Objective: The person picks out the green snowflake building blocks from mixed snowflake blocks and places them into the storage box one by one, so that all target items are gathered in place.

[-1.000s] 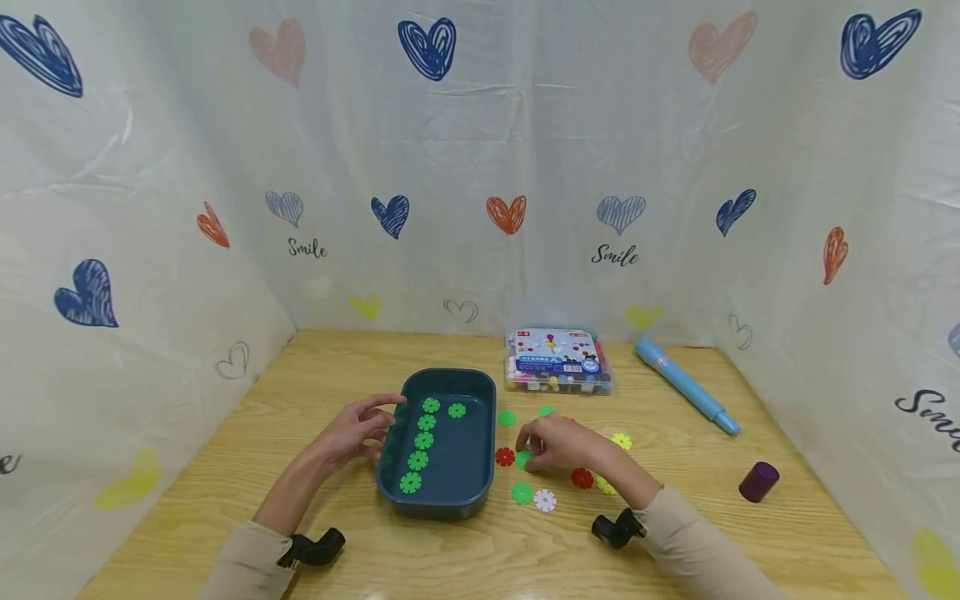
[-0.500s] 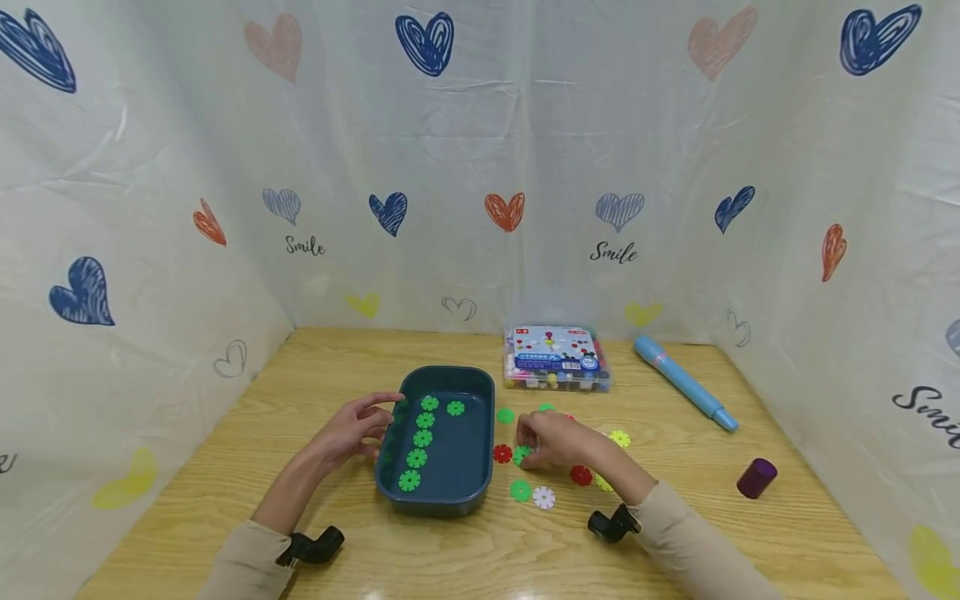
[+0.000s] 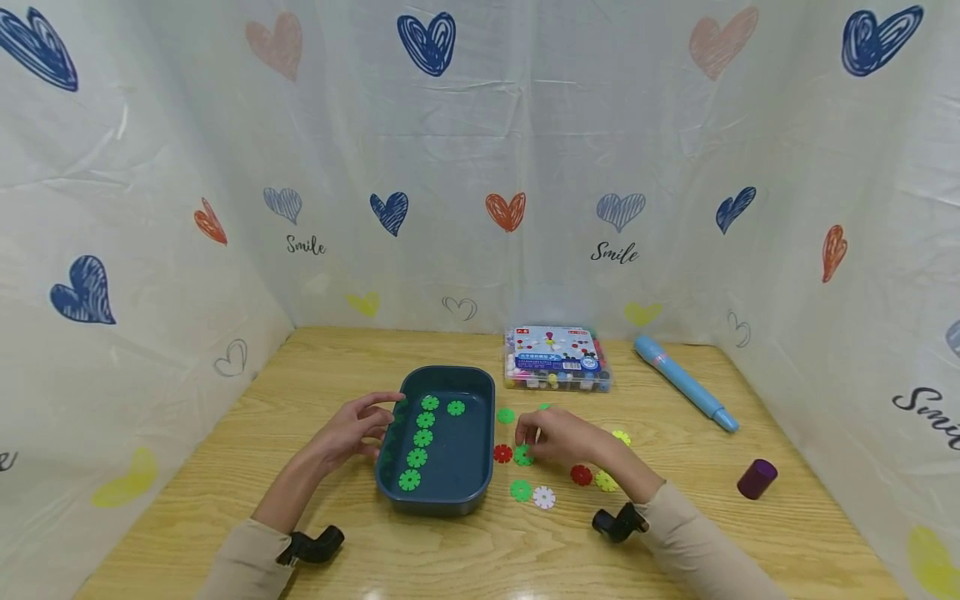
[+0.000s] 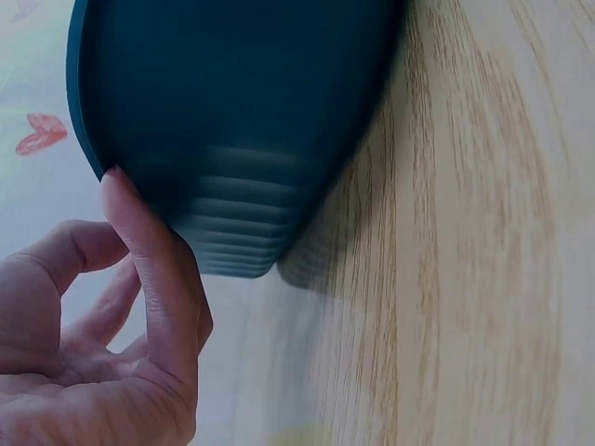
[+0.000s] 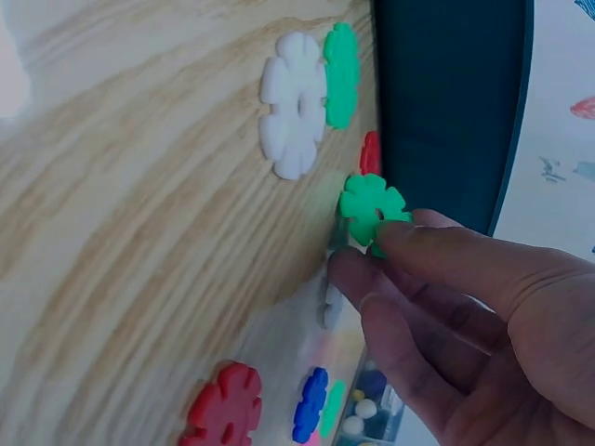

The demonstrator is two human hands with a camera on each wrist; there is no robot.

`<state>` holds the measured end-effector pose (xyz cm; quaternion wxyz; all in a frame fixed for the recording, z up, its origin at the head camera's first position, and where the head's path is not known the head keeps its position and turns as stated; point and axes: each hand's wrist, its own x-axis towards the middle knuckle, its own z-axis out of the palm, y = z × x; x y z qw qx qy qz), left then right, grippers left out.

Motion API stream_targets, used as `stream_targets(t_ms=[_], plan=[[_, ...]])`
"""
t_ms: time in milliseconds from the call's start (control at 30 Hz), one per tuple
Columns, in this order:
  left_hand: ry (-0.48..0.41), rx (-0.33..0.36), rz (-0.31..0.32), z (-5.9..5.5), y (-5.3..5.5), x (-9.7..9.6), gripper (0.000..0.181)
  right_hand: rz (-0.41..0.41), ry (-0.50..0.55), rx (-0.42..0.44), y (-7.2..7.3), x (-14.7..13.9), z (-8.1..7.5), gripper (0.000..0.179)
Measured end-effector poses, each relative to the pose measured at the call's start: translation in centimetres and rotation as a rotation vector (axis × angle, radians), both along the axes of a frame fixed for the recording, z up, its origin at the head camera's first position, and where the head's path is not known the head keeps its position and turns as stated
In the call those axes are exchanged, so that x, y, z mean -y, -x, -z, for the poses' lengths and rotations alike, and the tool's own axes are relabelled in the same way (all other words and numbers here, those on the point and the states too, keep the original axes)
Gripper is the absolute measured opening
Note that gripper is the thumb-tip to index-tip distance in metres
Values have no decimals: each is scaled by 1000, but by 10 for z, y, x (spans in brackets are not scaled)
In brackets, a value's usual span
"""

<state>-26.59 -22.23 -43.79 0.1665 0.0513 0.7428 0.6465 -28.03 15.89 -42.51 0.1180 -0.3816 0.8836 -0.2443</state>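
A dark blue-green tray (image 3: 453, 507) holds several green snowflake discs (image 3: 417, 457), most in a column along its left side. My left hand (image 3: 358, 429) is at the tray's left rim. In the left wrist view one fingertip touches the rim, while the other fingers bend loosely around nothing. To the right of the tray, my right hand (image 3: 558, 435) pinches a green snowflake disc (image 5: 370, 206) between thumb and fingers, tilted up off the table in the right wrist view. Beside it lie a red disc (image 3: 502, 453), another green disc (image 3: 521, 491) and a white disc (image 3: 543, 497).
Yellow discs (image 3: 606, 481) and a second red disc (image 3: 581, 475) lie under and near my right forearm. A blue disc (image 5: 310, 405) shows in the right wrist view. Farther back are a clear box of beads (image 3: 557, 358), a light blue tube (image 3: 686, 383) and a purple cylinder (image 3: 757, 479).
The right hand has lifted slightly, with the green snowflake disc now showing more fully at its fingertips. The left hand stays at the tray rim.
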Motion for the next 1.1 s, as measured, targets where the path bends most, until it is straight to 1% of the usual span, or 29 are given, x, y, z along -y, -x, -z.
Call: stream_targets(t_ms=[233,400,500,633,800,933,1033,1100], plan=[[-1,12,1,1,2,1,48,-3,5,26,6,-2,-11,11],[3,18,-3,0,3,1,48,-21,20,-5,10,-2,-24,12],[6,21,-9,0,2,1,48,-39,33,-38,13,1,-34,13],[6,23,-10,-3,1,1,49,-45,37,-68,18,7,-46,13],[-1,25,-7,-3,1,0,49,-49,55,-65,23,17,-58,14],[-1,32,-17,-2,1,0,48,-52,38,-61,27,27,-65,15],[5,33,-19,0,3,0,48,-42,14,-46,30,35,-68,15],[4,32,-18,1,3,0,48,-49,0,-50,33,42,-69,14]])
